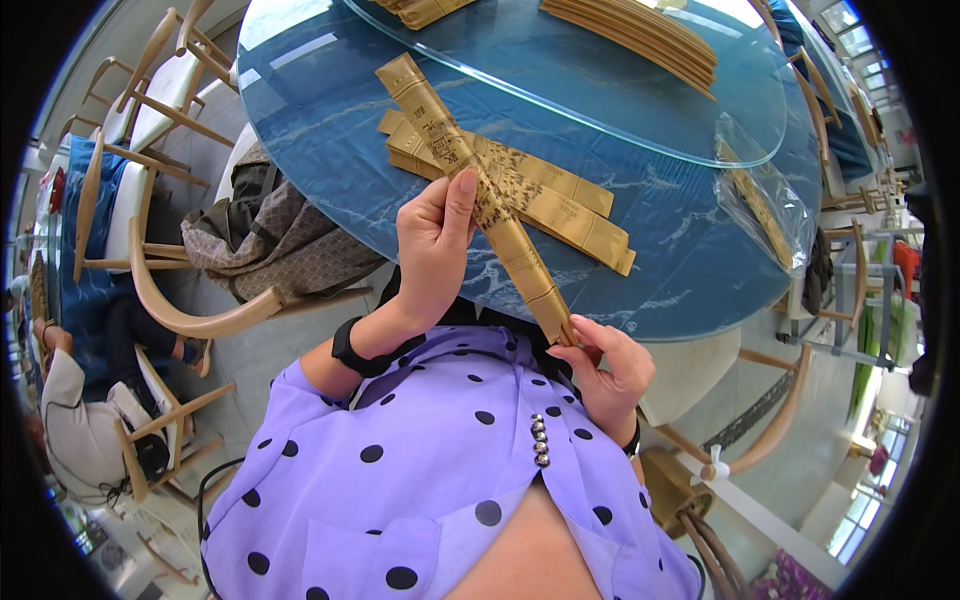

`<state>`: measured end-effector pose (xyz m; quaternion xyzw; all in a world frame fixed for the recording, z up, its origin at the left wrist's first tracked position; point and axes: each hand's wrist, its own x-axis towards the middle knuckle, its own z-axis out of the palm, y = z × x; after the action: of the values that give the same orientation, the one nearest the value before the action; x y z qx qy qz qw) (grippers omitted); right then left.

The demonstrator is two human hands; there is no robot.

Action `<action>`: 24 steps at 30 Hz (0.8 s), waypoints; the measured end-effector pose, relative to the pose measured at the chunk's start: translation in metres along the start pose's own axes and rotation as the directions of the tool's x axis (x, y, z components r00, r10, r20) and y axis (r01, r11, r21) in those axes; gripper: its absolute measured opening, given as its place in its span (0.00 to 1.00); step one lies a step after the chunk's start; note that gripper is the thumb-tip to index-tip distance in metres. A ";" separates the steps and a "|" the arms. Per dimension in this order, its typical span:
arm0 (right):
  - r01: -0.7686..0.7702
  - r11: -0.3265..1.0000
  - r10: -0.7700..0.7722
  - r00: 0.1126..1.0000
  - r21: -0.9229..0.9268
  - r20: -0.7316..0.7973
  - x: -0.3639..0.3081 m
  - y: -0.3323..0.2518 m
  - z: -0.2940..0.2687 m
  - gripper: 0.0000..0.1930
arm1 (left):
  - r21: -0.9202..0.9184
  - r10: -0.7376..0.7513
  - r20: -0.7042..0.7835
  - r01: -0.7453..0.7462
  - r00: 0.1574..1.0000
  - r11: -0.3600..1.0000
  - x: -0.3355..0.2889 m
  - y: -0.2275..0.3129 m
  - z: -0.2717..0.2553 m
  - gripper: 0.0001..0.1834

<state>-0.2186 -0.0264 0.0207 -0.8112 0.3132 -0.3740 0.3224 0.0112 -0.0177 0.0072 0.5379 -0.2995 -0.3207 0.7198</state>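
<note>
A long, flat gold sleeve (522, 258) with dark printing stretches diagonally in front of me, over the near edge of the table. My left hand (435, 240) pinches it near its middle, thumb on top. At its lower end, my right hand (612, 372) is closed on the tip between thumb and fingers. Beneath the held piece, several similar gold sleeves (575, 215) lie in a loose, fanned pile. The fingers behind the sleeve are partly hidden.
The round table (680, 300) has a blue marbled cover and a raised glass turntable (500, 85). A neat stack of gold sleeves (640, 40) sits on the far side. At right lies a clear plastic bag (790, 215) with a gold piece. Wooden chairs (150, 290) and a patterned bag (290, 235) stand at left.
</note>
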 end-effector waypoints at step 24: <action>0.147 0.988 -0.149 0.988 0.056 0.036 0.026 -0.011 0.012 0.18 | -0.087 -0.236 0.148 0.250 0.961 0.964 -0.003 0.016 0.017 0.15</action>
<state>-0.1928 -0.0359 0.0334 -0.8308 0.2354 -0.3888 0.3212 -0.0020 -0.0216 0.0263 0.5091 -0.2623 -0.4579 0.6800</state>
